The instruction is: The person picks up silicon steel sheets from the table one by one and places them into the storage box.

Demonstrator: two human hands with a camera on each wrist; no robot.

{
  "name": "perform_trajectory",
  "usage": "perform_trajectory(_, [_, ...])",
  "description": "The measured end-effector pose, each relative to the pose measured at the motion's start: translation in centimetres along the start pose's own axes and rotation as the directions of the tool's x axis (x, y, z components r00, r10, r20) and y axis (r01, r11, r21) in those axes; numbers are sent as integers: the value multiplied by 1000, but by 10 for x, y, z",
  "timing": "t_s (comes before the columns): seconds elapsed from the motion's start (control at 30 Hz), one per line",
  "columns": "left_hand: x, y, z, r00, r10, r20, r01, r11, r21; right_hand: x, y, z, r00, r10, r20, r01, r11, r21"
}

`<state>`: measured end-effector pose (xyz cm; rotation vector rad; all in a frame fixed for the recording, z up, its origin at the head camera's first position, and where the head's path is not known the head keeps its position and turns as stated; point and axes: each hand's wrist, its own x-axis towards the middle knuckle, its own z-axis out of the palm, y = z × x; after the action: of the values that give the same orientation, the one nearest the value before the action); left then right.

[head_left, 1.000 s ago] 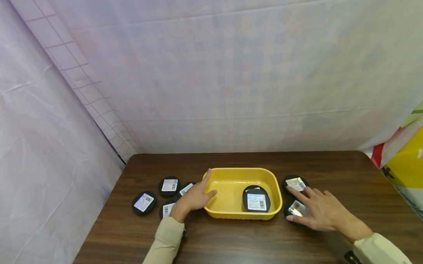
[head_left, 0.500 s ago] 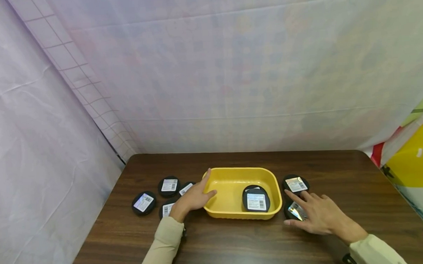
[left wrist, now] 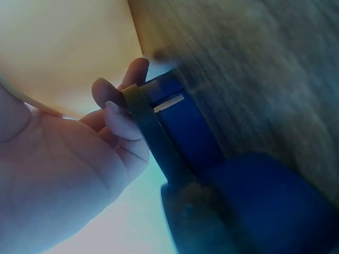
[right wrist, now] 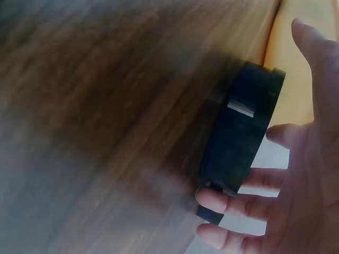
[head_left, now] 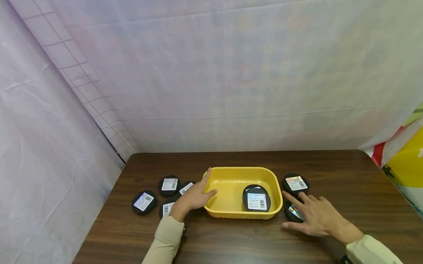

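My right hand [head_left: 317, 217] spreads over a flat round black case [head_left: 294, 213] with a shiny label, thumb and index finger on either side of it. In the right wrist view, fingertips meet the edge of a black case [right wrist: 238, 132]. Another black case [head_left: 295, 184] lies just beyond that hand. My left hand [head_left: 195, 195] sits at the left rim of a yellow plastic bin [head_left: 223, 215], thumb and index finger reaching over it. The left wrist view shows its fingertips close against the edge of a black case [left wrist: 185, 121]. Part of a labelled case [head_left: 186, 187] shows behind this hand.
Two overlapping black cases [head_left: 256, 200] with barcode labels lie in the bin's right side. More stand to the left, one of them a labelled black case [head_left: 144, 203]. A dark wooden table [head_left: 236, 243] carries everything, with a pale cloth [head_left: 231, 88] hanging behind it.
My right hand has drawn back slightly towards me and to the left, uncovering the far right case. The left hand and the bin have stayed in place.
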<state>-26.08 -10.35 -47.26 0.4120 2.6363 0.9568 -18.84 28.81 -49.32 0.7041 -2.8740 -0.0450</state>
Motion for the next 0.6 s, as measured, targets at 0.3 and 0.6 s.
perform_trajectory(0.3, [0, 0, 0, 1000, -5, -2, 5, 1000, -1, 4, -1, 5, 1000, 2, 11, -2, 1000, -16])
perform_trajectory(0.6, [2, 0, 0, 1000, 11, -2, -11, 1000, -5, 4, -2, 12, 1000, 8, 9, -7, 999, -38])
